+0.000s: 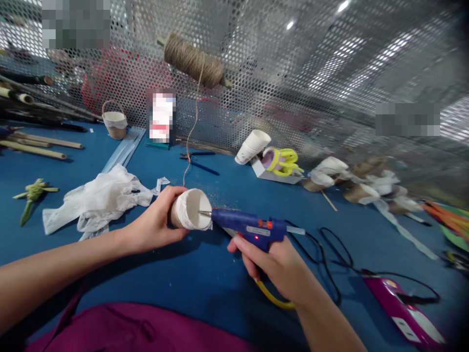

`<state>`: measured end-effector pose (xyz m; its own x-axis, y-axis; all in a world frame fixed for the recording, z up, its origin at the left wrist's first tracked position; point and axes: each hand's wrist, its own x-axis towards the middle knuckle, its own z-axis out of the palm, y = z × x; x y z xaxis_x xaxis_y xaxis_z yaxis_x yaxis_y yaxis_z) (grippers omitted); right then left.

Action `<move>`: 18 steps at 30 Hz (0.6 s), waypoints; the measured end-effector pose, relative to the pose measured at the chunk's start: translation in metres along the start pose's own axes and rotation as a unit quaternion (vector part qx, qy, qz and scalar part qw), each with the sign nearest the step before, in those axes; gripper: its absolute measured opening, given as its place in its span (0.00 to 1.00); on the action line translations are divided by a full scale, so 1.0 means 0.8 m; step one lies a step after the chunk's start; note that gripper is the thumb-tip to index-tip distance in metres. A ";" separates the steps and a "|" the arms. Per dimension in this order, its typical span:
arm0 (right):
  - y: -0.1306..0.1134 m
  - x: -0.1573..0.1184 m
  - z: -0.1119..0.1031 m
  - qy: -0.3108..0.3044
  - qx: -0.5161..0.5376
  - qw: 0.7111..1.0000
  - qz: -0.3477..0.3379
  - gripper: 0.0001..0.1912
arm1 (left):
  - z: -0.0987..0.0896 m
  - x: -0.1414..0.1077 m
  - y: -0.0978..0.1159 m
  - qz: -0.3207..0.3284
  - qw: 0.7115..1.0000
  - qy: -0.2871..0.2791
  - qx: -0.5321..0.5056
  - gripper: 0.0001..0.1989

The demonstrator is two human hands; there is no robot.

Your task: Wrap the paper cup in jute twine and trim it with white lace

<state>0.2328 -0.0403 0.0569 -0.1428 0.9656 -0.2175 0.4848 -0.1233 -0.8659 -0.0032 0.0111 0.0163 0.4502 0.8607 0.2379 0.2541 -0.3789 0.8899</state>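
Tabletop (205, 278): blue, cup (183, 209) above it
Left hand (157, 220): fingers clamped round cup's side
Right hand (280, 264): fingers closed on glue gun (238, 224), right of cup
Cup handling: likely light, crushable; hold brown side gently
Gun handling: stiff, probably heavier; handle only, nozzle likely hot

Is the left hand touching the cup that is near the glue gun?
Touching: the head view shows the left hand closed around the side of the cup.
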 end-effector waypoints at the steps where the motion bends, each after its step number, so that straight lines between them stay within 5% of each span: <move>1: -0.002 0.000 -0.001 0.006 0.015 1.000 -0.010 0.18 | -0.001 0.000 0.000 0.001 1.000 -0.001 0.001 0.28; 6: -0.007 0.001 -0.001 0.048 0.103 0.993 -0.027 0.14 | -0.001 0.000 0.004 -0.005 1.000 -0.008 -0.018 0.29; 12: -0.001 0.005 -0.001 -0.020 0.088 0.996 -0.019 0.14 | 0.001 0.000 -0.001 -0.019 0.998 -0.004 -0.060 0.29; 18: -0.001 0.009 0.007 0.013 0.317 0.948 0.032 0.14 | 0.005 -0.001 -0.003 -0.048 0.992 0.005 -0.119 0.34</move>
<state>0.2265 -0.0342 0.0531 -0.1056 0.9559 -0.2739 -0.1258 -0.2861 -0.9499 -0.0011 0.0099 0.0126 0.4242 0.8930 0.1501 0.0858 -0.2047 0.9751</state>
